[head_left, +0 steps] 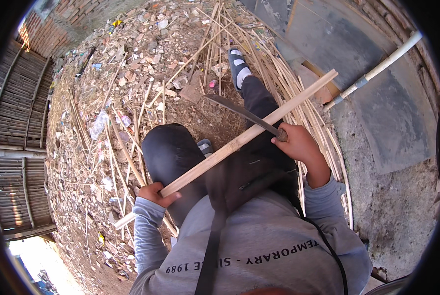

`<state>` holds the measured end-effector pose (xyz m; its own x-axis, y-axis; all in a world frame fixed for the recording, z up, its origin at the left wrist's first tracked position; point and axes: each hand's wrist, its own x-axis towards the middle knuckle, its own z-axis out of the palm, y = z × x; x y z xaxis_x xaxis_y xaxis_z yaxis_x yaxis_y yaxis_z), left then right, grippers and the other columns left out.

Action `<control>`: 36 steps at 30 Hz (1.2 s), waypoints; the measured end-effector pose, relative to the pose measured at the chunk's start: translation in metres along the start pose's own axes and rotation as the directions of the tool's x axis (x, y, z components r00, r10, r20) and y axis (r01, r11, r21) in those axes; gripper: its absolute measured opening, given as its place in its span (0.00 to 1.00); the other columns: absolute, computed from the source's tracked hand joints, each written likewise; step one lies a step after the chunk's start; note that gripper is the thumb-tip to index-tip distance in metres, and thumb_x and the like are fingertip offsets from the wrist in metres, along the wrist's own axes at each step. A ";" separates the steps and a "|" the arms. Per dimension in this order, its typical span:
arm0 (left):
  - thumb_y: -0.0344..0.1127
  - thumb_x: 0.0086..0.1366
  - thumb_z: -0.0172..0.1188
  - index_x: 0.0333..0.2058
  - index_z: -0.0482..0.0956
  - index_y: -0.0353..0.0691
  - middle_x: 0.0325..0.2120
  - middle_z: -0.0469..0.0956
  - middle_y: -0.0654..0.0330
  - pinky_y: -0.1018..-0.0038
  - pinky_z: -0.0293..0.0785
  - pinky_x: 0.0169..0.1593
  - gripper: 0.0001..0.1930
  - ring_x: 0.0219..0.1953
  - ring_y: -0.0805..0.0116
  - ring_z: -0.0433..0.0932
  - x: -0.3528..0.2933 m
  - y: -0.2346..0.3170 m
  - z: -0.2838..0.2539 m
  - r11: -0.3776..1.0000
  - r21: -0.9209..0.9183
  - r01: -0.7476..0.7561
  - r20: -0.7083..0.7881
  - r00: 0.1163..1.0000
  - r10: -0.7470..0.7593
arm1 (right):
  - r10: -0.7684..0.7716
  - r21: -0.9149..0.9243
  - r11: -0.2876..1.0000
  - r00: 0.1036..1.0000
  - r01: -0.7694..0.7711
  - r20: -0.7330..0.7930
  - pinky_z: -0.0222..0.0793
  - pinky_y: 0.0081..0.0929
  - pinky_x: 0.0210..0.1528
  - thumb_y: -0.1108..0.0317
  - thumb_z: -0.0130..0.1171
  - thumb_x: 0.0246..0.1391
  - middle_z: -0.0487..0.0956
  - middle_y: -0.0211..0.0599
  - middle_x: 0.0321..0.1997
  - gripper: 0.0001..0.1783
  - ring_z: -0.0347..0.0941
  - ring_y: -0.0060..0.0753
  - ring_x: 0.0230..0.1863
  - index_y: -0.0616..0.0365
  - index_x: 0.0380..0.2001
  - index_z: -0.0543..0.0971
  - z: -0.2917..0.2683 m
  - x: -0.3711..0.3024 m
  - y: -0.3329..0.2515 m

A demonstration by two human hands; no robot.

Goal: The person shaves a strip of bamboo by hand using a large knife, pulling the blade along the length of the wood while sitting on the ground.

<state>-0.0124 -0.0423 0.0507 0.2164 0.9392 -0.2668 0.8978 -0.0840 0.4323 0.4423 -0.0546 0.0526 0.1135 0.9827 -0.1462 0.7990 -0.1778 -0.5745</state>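
"Where's the long pale strip (229, 147)?"

"Slanting across the lap, over the dark trousers (170, 145). The left hand (157, 193) has its grip closed around it, near the lower end."

"And the right hand (296, 142)?"

"Its grip is wrapped round the handle of a knife (239, 112), whose blade crosses the strip."

"Nearby?"

"Thin strips (275, 78) lie on littered ground (72, 196)."

You're in a rough, makeshift work yard: rubble-strewn ground (72, 179) around you, a brick wall (65, 30), bamboo-slat walling (14, 96) and scattered loose strips (280, 81).
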 end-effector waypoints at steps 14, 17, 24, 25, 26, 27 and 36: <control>0.63 0.43 0.78 0.23 0.80 0.35 0.13 0.74 0.57 0.67 0.71 0.25 0.32 0.17 0.66 0.75 0.001 0.002 -0.001 0.999 0.018 0.028 0.021 0.999 -0.028 | -0.010 -0.054 0.999 1.000 0.011 0.018 0.70 0.49 0.34 0.55 0.69 0.50 0.78 0.48 0.25 0.17 0.77 0.58 0.31 0.57 0.29 0.78 0.006 -0.005 -0.006; 0.63 0.42 0.78 0.23 0.80 0.35 0.13 0.74 0.57 0.67 0.71 0.25 0.32 0.17 0.65 0.76 0.002 0.001 -0.001 0.999 0.021 0.032 0.030 0.999 -0.032 | -0.088 -0.060 0.994 0.992 0.093 0.095 0.70 0.50 0.34 0.54 0.69 0.49 0.79 0.48 0.25 0.17 0.77 0.59 0.31 0.56 0.28 0.77 0.011 -0.010 -0.016; 0.65 0.41 0.77 0.21 0.79 0.36 0.12 0.74 0.56 0.65 0.72 0.25 0.33 0.16 0.63 0.75 -0.001 -0.004 0.003 0.999 0.036 0.040 0.003 0.999 -0.040 | 0.024 -0.040 0.999 0.999 -0.023 0.025 0.69 0.50 0.33 0.55 0.70 0.48 0.78 0.47 0.24 0.17 0.76 0.58 0.31 0.56 0.26 0.77 0.003 -0.002 -0.002; 0.65 0.41 0.77 0.21 0.79 0.36 0.12 0.74 0.56 0.65 0.72 0.25 0.33 0.16 0.63 0.75 0.000 -0.005 0.004 0.999 0.033 0.037 0.001 0.999 -0.037 | 0.034 -0.035 0.999 0.999 -0.035 -0.035 0.69 0.50 0.33 0.55 0.69 0.48 0.78 0.47 0.24 0.17 0.76 0.58 0.31 0.56 0.26 0.77 0.001 -0.002 0.000; 0.66 0.41 0.77 0.21 0.79 0.36 0.12 0.74 0.55 0.65 0.72 0.25 0.34 0.16 0.62 0.76 0.001 -0.008 0.006 0.998 0.054 0.020 0.001 1.000 -0.020 | 0.044 -0.030 0.998 0.994 -0.047 -0.096 0.69 0.50 0.33 0.56 0.69 0.49 0.78 0.47 0.24 0.16 0.76 0.58 0.31 0.57 0.27 0.77 0.000 -0.001 0.000; 0.67 0.41 0.76 0.20 0.78 0.36 0.12 0.74 0.55 0.65 0.72 0.25 0.34 0.16 0.61 0.76 0.002 -0.010 0.007 0.997 0.074 0.004 0.001 1.000 -0.004 | 0.031 -0.027 0.999 0.995 -0.033 -0.092 0.69 0.51 0.33 0.56 0.69 0.49 0.78 0.48 0.24 0.16 0.76 0.58 0.31 0.56 0.27 0.77 0.000 -0.001 0.000; 0.69 0.41 0.76 0.23 0.80 0.35 0.13 0.75 0.54 0.64 0.73 0.26 0.36 0.18 0.58 0.77 0.002 -0.004 0.002 0.998 0.057 0.018 0.014 1.000 -0.019 | -0.092 -0.052 0.994 0.993 0.096 0.070 0.70 0.49 0.33 0.55 0.69 0.49 0.78 0.46 0.24 0.16 0.77 0.57 0.30 0.55 0.26 0.77 0.012 -0.006 -0.013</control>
<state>-0.0145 -0.0406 0.0472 0.2051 0.9357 -0.2871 0.9220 -0.0862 0.3775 0.4235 -0.0591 0.0512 -0.0024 0.9889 -0.1484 0.8359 -0.0795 -0.5431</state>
